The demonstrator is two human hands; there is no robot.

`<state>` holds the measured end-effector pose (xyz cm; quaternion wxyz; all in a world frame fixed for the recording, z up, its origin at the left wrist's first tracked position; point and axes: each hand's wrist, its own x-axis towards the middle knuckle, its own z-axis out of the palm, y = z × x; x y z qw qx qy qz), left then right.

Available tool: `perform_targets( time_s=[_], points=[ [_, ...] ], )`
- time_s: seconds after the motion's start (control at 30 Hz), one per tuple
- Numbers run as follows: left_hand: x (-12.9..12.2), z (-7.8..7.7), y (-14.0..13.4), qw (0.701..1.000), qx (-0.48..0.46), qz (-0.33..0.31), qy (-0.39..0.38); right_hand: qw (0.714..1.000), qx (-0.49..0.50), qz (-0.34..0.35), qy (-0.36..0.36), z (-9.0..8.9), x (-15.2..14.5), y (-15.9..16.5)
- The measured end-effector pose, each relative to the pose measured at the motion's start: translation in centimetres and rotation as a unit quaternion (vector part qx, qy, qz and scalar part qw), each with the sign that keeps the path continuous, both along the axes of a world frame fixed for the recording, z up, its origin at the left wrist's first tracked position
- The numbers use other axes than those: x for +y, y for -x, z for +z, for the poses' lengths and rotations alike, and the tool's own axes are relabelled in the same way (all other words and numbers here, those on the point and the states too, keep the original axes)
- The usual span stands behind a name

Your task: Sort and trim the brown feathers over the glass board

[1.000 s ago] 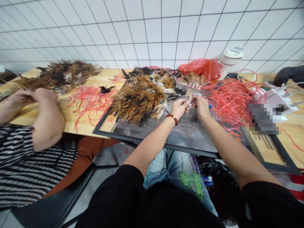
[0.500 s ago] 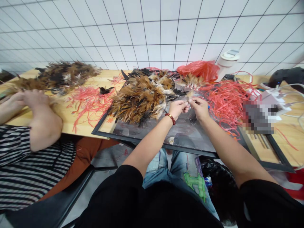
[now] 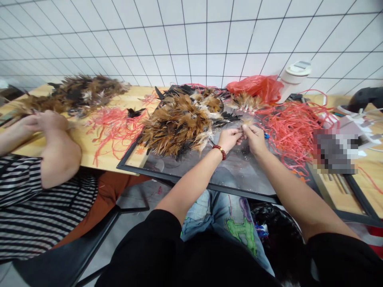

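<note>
My left hand (image 3: 229, 140), with a beaded bracelet at its wrist, is pinched closed over the dark board. My right hand (image 3: 255, 139) is closed too, its fingertips meeting those of the left. A small tan feather (image 3: 246, 120) sticks up from between the fingertips; its lower end is hidden by them. Just left of my hands spreads a big heap of brown and black feathers (image 3: 176, 123). To the right lies a tangle of pink-red plastic strips (image 3: 290, 127). A smaller bunch of pale brown feathers (image 3: 245, 101) sits behind my hands.
A red plastic bag (image 3: 259, 87) and a white lidded cup (image 3: 295, 79) stand by the tiled wall. At left, a co-worker's hands (image 3: 49, 120) are near another feather pile (image 3: 86, 93). More pink strips (image 3: 116, 125) lie between us. White cables and chargers (image 3: 356, 127) occupy the right.
The camera view has shifted slightly, so most things sit a bit further right. My hands stay together at the small feather, with only slight finger movement.
</note>
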<state>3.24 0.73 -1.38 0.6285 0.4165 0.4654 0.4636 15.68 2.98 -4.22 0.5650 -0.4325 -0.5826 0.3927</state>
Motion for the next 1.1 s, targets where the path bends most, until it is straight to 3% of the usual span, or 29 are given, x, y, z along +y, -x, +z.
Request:
perform_targets(
  time_s=[0.2,0.43,0.53,0.63,0.77,0.87,0.93,1.0,1.1],
  points=[
    [-0.2,0.3,0.3,0.999,-0.032,0.021,0.011,1.000,0.010,-0.002,-0.006,0.1,0.1,-0.2],
    [-0.1,-0.1,0.0,1.000,0.006,0.002,0.003,1.000,0.002,-0.008,-0.022,0.7,-0.2,0.0],
    [0.0,0.0,0.0,0.997,-0.041,0.055,-0.027,1.000,0.008,-0.022,-0.005,0.1,0.2,-0.1],
    [0.3,0.7,0.5,0.979,-0.107,0.167,-0.058,0.999,-0.026,-0.018,0.013,-0.5,1.0,-0.2],
    [0.8,1.8,1.6,0.944,-0.160,0.280,-0.062,0.978,-0.203,-0.052,0.002,-0.3,2.3,0.8],
    [1.0,1.9,2.1,0.933,-0.171,0.307,-0.079,0.929,-0.350,-0.090,-0.073,0.3,3.1,2.3],
    [1.1,1.6,2.1,0.934,-0.164,0.307,-0.081,0.908,-0.396,-0.106,-0.086,0.4,3.8,3.0],
    [1.1,1.3,2.1,0.938,-0.150,0.303,-0.075,0.907,-0.395,-0.118,-0.086,0.1,4.5,3.1],
    [1.1,1.1,2.2,0.943,-0.133,0.303,-0.044,0.942,-0.297,-0.133,-0.082,-0.9,5.7,2.3]
  ],
)
